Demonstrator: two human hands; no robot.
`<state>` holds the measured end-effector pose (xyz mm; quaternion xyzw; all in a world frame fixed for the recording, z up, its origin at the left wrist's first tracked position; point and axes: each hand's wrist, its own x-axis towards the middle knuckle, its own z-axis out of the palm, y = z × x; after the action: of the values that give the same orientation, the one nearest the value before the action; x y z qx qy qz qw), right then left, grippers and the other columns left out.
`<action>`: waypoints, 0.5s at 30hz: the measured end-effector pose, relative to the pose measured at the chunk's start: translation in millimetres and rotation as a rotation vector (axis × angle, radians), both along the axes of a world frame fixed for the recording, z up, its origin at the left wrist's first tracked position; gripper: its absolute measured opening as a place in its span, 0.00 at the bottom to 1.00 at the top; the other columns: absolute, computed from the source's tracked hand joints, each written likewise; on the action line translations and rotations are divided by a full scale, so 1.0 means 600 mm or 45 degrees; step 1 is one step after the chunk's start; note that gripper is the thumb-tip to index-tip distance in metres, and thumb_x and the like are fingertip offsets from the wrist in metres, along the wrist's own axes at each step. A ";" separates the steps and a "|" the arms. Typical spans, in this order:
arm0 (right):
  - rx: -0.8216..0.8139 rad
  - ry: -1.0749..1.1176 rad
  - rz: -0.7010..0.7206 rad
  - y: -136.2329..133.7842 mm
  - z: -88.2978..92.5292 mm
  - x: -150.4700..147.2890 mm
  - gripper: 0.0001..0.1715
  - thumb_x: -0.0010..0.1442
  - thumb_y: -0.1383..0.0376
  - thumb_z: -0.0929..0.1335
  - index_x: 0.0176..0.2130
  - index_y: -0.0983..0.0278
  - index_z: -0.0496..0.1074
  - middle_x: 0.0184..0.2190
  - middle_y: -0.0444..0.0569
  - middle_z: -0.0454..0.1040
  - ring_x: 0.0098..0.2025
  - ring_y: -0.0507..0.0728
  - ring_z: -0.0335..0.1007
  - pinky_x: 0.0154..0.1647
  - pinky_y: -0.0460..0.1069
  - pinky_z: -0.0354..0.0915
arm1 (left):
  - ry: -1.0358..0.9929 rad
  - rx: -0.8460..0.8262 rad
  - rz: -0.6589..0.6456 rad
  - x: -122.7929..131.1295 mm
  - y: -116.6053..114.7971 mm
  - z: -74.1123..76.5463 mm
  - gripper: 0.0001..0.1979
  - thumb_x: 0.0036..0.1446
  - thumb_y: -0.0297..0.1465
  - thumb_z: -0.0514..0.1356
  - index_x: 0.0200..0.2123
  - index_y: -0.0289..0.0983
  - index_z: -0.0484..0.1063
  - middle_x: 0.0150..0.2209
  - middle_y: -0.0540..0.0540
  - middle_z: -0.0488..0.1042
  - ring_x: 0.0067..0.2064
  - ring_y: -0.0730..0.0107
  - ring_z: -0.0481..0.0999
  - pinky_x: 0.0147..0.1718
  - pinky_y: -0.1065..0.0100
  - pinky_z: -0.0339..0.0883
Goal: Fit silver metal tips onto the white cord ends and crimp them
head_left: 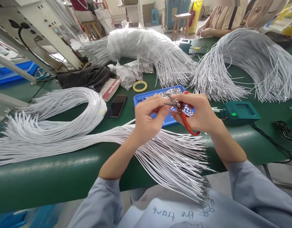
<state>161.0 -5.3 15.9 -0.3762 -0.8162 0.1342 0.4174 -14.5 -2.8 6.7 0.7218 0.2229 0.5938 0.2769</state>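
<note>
My right hand (pixel 199 112) is closed round red-handled scissors (pixel 184 112), blades pointing left over a blue tray (pixel 146 99) of small metal parts. My left hand (pixel 148 117) pinches something small at the blade tips; I cannot make out what it is. Under both hands a thick bundle of white wires (pixel 160 152) fans out across the green table (pixel 65 171) and hangs over its near edge towards my lap.
A black phone (pixel 116 105), a tape roll (pixel 139 86) and bags of metal parts (pixel 128 76) lie behind the tray. A green box with a button (pixel 241 112) stands to the right. More wire bundles (pixel 243 63) cover the far side, where another person (pixel 222 19) sits.
</note>
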 end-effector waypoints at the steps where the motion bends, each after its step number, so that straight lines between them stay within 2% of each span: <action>1: -0.007 0.001 -0.001 -0.001 0.000 0.000 0.17 0.52 0.65 0.70 0.43 0.65 0.79 0.25 0.42 0.74 0.26 0.49 0.63 0.30 0.46 0.59 | 0.004 0.015 -0.006 0.000 0.000 0.000 0.07 0.62 0.26 0.61 0.35 0.39 0.81 0.28 0.48 0.74 0.28 0.77 0.67 0.23 0.74 0.59; 7: -0.040 0.047 0.019 -0.003 0.003 0.001 0.17 0.50 0.65 0.71 0.42 0.63 0.79 0.23 0.41 0.73 0.23 0.48 0.61 0.28 0.46 0.58 | -0.017 -0.028 -0.050 0.001 0.002 -0.007 0.07 0.62 0.32 0.62 0.34 0.38 0.80 0.27 0.48 0.75 0.25 0.77 0.68 0.21 0.73 0.61; 11: -0.200 0.020 -0.102 0.006 0.007 0.017 0.16 0.51 0.62 0.74 0.41 0.64 0.79 0.22 0.41 0.72 0.24 0.49 0.63 0.29 0.47 0.59 | -0.209 -0.162 -0.010 -0.006 0.010 -0.006 0.08 0.61 0.37 0.63 0.33 0.39 0.79 0.23 0.51 0.71 0.18 0.82 0.64 0.17 0.75 0.58; 13: -0.257 0.155 -0.130 0.009 0.009 0.024 0.13 0.52 0.62 0.74 0.39 0.63 0.78 0.21 0.40 0.71 0.23 0.49 0.63 0.27 0.48 0.59 | -0.259 -0.244 -0.011 -0.009 0.011 -0.002 0.09 0.61 0.37 0.64 0.32 0.38 0.79 0.21 0.53 0.69 0.16 0.84 0.62 0.15 0.77 0.57; 15: -0.241 0.402 -0.064 0.007 0.011 0.026 0.11 0.51 0.63 0.75 0.37 0.61 0.76 0.22 0.40 0.73 0.23 0.50 0.65 0.25 0.48 0.60 | -0.222 -0.255 -0.052 -0.009 0.007 0.001 0.09 0.60 0.36 0.64 0.32 0.37 0.78 0.21 0.53 0.69 0.16 0.84 0.63 0.14 0.78 0.58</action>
<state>176.3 -1.2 22.7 -0.4083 -0.7147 0.2573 0.5063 -19.9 1.4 7.3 0.6405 0.2414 0.6233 0.3781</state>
